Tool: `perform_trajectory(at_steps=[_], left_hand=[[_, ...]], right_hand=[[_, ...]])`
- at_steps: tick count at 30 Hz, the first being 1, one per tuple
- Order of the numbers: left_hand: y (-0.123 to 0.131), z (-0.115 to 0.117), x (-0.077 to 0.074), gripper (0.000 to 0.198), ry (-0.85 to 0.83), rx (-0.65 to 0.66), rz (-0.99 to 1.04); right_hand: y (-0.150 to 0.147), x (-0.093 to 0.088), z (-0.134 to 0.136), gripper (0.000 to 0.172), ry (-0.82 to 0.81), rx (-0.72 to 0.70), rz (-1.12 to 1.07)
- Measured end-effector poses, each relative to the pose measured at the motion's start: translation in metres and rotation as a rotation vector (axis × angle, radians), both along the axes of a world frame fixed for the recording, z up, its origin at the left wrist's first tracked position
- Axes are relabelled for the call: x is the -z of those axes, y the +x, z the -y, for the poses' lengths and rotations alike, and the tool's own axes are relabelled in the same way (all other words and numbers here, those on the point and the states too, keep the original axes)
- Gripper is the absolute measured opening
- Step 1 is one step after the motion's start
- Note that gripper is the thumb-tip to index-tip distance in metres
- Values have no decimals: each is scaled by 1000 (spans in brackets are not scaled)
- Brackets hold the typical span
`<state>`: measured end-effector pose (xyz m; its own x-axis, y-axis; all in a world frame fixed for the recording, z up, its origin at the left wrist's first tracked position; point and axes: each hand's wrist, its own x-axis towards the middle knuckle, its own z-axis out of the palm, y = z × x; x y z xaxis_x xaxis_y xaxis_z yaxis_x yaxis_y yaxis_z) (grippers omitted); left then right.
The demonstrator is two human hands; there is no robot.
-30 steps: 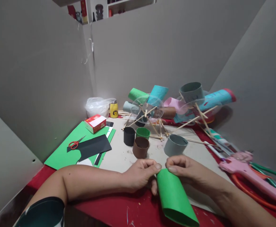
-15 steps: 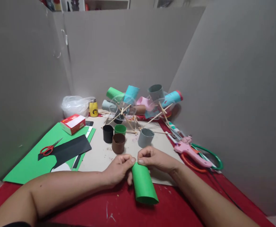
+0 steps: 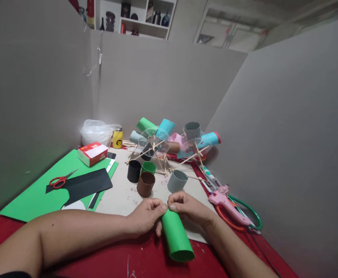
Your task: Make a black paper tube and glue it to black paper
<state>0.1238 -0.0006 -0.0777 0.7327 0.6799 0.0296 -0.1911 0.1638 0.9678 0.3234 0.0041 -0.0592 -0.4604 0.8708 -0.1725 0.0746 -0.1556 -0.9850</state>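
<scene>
A green paper tube point(image 3: 177, 235) slants over the front of the red table, its open end toward me. My left hand point(image 3: 148, 216) pinches its far rim from the left, and my right hand point(image 3: 186, 207) pinches the same rim from the right, the fingertips of both nearly touching. Beyond my hands stand short paper rings: a brown one point(image 3: 146, 184), a black one point(image 3: 134, 172), a green one point(image 3: 149, 167) and a grey one point(image 3: 177, 181).
Red scissors point(image 3: 59, 182) lie on black paper point(image 3: 88, 185) over green sheets at left, near a red box point(image 3: 93, 153). A stick frame with coloured tubes point(image 3: 166, 129) stands behind. A pink glue gun point(image 3: 228, 204) lies at right.
The camera view has tilted and turned slightly, so the scene sits differently and more shelf shows at the top. Both hands keep the same pinch on the green tube.
</scene>
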Motion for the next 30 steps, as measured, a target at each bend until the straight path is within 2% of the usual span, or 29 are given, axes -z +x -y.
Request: perform_trajectory(at_steps=[15, 25, 30], left_hand=[[5, -1, 9, 57, -2, 1, 14], [9, 0, 15, 61, 44, 20, -9], [9, 0, 15, 64, 53, 23, -8]], right_hand=[[8, 17, 0, 44, -52, 60, -27], [10, 28, 2, 48, -51, 55, -36], [12, 28, 1, 51, -30, 32, -22]])
